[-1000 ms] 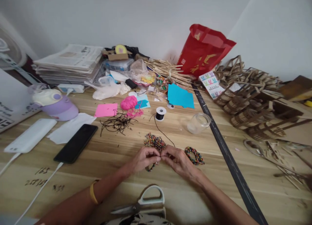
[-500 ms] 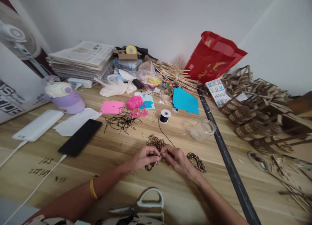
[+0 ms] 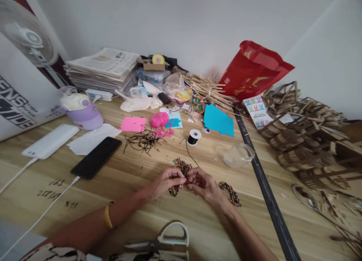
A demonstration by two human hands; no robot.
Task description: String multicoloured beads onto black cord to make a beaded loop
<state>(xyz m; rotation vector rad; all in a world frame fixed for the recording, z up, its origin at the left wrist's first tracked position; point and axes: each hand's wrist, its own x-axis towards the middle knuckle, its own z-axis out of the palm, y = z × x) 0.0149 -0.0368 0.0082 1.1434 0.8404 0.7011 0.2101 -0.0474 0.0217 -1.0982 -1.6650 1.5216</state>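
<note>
Multicoloured beads [image 3: 181, 165] lie bunched on the wooden table just beyond my fingers, with a loop of them hanging under my left fingertips. My left hand [image 3: 169, 181] pinches at the near side of this bunch; what sits between thumb and forefinger is too small to tell. Facing it, my right hand [image 3: 204, 182] has its thumb and fingers drawn together at the beads, their hold hidden too. Black cord runs from a white spool [image 3: 194, 137] toward my right hand. A second beaded ring [image 3: 229, 194] rests right of my right wrist.
Scissors [image 3: 158, 243] lie close to my body. A glass jar [image 3: 239, 155] lies on its side at right, before woven baskets [image 3: 299, 140]. Left are a black phone [image 3: 96, 157] and a white power bank [image 3: 51, 141]. Tangled black cords [image 3: 144, 141] lie beyond my left hand.
The view has shifted slightly, so most things appear a little further right. My fingertips have parted slightly from each other, and more beads show between them.
</note>
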